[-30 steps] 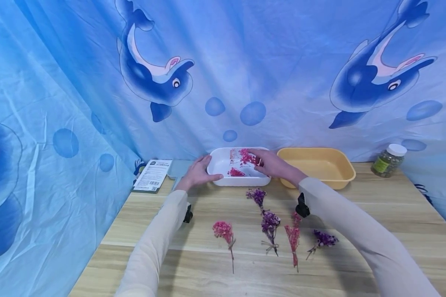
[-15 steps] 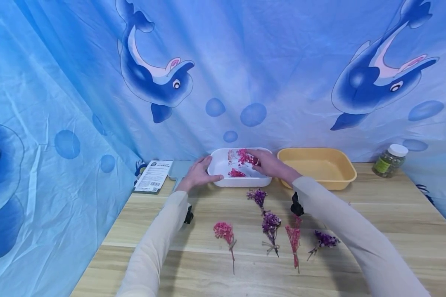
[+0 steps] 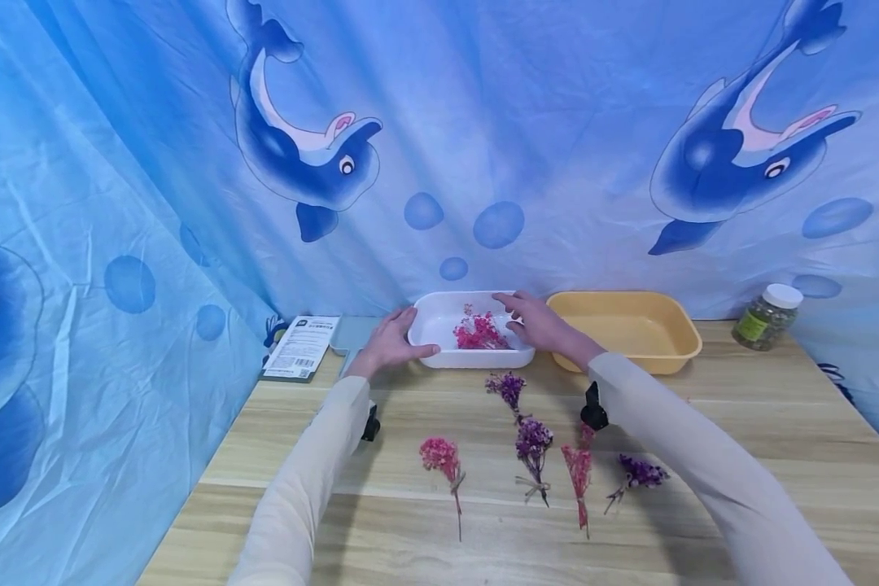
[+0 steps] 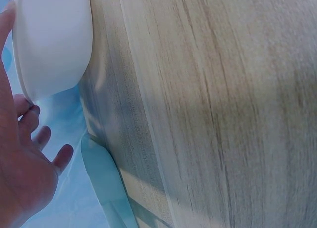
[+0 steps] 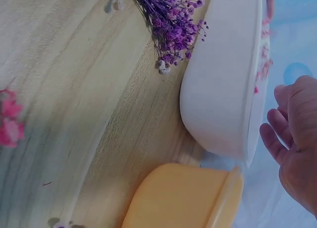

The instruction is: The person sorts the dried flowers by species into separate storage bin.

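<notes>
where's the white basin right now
In the head view, the white basin stands towards the back of the table, near the middle, with the left hand at its left end and the yellow basin just to its right.

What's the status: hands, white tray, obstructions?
Left hand at white tray's left end. Right hand by its right end, no flowers seen in grasp. Pink flowers inside tray. Nothing seen blocking.

Left hand (image 3: pixel 390 338): touches the left end of the white tub (image 3: pixel 476 358)
Right hand (image 3: pixel 540 325): over its right end, fingers loosely bent
Arms (image 3: pixel 303 488): both stretched out
</notes>
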Motion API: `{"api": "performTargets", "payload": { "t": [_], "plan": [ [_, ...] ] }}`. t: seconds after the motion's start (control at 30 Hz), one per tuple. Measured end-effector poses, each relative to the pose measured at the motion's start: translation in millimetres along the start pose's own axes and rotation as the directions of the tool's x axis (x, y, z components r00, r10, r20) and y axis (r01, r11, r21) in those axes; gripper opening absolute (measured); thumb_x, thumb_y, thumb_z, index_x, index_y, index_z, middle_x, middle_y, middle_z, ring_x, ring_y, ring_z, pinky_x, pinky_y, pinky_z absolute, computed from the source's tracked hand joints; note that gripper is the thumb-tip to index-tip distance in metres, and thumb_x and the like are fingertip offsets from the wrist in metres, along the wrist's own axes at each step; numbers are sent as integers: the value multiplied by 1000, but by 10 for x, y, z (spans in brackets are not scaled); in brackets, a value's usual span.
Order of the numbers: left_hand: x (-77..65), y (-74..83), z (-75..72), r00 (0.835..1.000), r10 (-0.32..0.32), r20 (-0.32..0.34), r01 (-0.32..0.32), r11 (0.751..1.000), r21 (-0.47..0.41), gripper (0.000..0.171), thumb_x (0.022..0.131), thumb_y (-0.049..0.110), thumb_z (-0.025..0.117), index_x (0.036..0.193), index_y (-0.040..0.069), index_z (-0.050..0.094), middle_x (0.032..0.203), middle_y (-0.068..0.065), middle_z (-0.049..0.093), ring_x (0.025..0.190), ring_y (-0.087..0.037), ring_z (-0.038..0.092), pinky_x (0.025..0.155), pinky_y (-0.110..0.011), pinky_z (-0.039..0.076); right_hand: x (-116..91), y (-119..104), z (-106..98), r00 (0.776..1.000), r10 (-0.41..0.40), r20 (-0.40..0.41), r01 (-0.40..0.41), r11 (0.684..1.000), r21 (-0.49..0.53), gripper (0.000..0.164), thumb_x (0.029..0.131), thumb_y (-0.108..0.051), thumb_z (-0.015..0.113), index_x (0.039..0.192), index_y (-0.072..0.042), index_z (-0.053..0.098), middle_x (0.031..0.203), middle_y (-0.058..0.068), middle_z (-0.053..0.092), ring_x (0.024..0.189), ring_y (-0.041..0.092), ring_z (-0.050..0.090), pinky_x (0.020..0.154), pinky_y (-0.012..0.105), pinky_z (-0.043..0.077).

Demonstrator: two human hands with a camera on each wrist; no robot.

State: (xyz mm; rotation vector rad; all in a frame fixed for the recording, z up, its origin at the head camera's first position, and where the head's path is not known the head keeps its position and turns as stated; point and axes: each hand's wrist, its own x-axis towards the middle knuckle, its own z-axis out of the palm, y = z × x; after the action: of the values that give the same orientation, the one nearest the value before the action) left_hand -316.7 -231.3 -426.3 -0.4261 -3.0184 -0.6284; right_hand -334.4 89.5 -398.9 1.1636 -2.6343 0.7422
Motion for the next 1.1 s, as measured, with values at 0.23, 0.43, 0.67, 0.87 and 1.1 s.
{"api": "performTargets", "payload": {
  "t": [0.23, 0.43, 0.67, 0.87, 1.1],
  "plan": [
    [-5, -7, 9, 1000, -10, 3, 10, 1000, 14, 107, 82, 64, 68, 158, 3, 23, 163, -15, 23, 149, -36, 18, 118, -56, 19, -177, 30, -81, 999, 42, -20, -40, 994, 98, 62, 93, 3, 66, 149, 6, 40, 109, 24, 58, 98, 35, 62, 82, 41, 58],
    [-1, -3, 13, 1000, -9, 2, 9, 1000, 11, 107, 83, 64, 68, 158, 3, 23, 163, -14, 23, 149, -35, 18, 118, -56, 19, -356, 24, -196, 997, 66, -49, -58, 985, 165, 65, 92, 2, 68, 150, 5, 39, 111, 20, 61, 96, 31, 64, 80, 39, 59],
    [-8, 2, 13, 1000, -7, -1, 7, 1000, 15, 107, 83, 63, 68, 158, 3, 22, 163, -15, 23, 149, -36, 18, 118, -57, 18, -569, 44, -329, 992, 86, -89, -67, 977, 204, 62, 91, 4, 68, 146, 10, 41, 107, 23, 62, 93, 33, 65, 76, 39, 60],
    [-15, 8, 10, 1000, -16, 1, 16, 1000, 10, 107, 83, 64, 68, 159, 4, 22, 163, -14, 23, 149, -36, 17, 117, -58, 19, -764, 95, -428, 985, 112, -131, -84, 976, 203, 60, 90, 4, 70, 144, 9, 44, 106, 23, 64, 90, 33, 67, 76, 41, 60],
    [-7, 2, 11, 1000, -13, 7, 13, 1000, 12, 107, 83, 64, 68, 159, 3, 21, 164, -14, 22, 149, -36, 17, 117, -57, 19, -1045, 80, -565, 973, 158, -166, -124, 973, 197, 60, 90, 1, 71, 144, 8, 45, 107, 23, 64, 91, 35, 67, 77, 43, 60]
  ]
}}
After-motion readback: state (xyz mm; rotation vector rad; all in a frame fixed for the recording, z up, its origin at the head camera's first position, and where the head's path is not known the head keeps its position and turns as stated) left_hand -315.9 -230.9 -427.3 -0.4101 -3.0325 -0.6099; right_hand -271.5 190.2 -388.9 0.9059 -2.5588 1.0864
